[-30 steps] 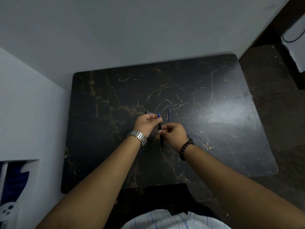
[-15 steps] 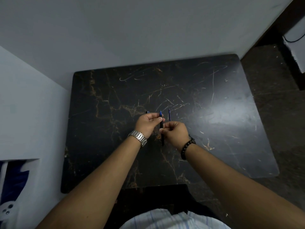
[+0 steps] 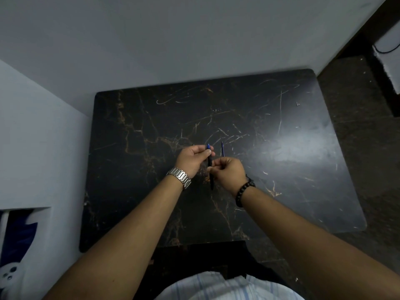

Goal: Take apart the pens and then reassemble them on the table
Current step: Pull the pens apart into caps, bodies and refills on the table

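Note:
A dark pen body with a blue tip is held over the middle of the black marbled table. My left hand, with a metal watch on the wrist, pinches its upper end. My right hand, wearing a bead bracelet, grips the pen's middle. A thin blue refill pokes up from my right hand's fingers. A small dark part sticks out behind my left hand; what it is I cannot tell.
The table sits in a corner, with a white wall behind it and another on the left. Dark floor lies to the right. My lap and striped shirt are at the near edge.
Both hands have stayed nearly in place over the table's middle. My right hand's fingers have shifted slightly along the pen body.

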`<action>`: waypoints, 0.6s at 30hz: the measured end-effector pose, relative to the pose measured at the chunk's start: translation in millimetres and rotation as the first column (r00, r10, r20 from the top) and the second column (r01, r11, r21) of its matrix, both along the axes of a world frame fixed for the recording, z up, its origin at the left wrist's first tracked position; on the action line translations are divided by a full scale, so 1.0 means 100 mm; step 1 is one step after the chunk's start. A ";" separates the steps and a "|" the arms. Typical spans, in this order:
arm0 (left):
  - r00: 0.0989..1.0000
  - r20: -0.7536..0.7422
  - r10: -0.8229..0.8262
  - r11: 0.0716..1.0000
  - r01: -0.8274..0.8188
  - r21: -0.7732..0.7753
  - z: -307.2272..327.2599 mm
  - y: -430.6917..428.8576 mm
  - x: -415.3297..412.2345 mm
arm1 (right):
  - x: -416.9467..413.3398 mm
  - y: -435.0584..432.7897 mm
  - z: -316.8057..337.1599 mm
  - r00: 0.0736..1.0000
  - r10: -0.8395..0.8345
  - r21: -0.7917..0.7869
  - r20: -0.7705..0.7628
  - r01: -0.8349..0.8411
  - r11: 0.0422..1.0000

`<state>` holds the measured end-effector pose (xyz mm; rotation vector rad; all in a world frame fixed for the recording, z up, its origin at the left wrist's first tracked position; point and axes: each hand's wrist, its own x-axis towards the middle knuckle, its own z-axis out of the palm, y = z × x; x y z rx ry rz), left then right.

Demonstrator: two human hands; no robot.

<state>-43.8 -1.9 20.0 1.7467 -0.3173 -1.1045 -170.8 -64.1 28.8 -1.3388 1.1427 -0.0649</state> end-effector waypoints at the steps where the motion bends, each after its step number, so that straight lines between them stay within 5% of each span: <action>1: 0.999 0.014 0.047 0.999 -0.047 0.010 0.00 -0.02 -0.01 | 0.00 0.00 0.01 1.000 0.002 0.004 -0.005 -0.002 1.000; 5: 0.996 0.043 0.078 0.996 -0.080 0.028 0.01 -0.05 -0.02 | 0.01 -0.01 0.05 1.000 0.011 0.002 -0.001 -0.011 1.000; 10: 0.982 -0.181 -0.055 0.996 0.043 -0.072 0.07 0.00 0.00 | 0.00 -0.03 0.06 1.000 -0.006 -0.005 0.020 0.006 1.000; 13: 0.989 -0.082 -0.122 0.992 0.118 -0.050 0.06 0.04 0.02 | -0.01 -0.03 0.05 1.000 0.005 -0.003 0.010 -0.005 1.000; 18: 0.998 0.018 0.058 0.998 -0.058 0.004 0.02 0.01 -0.01 | 0.00 -0.01 0.06 1.000 0.020 -0.003 0.004 -0.020 1.000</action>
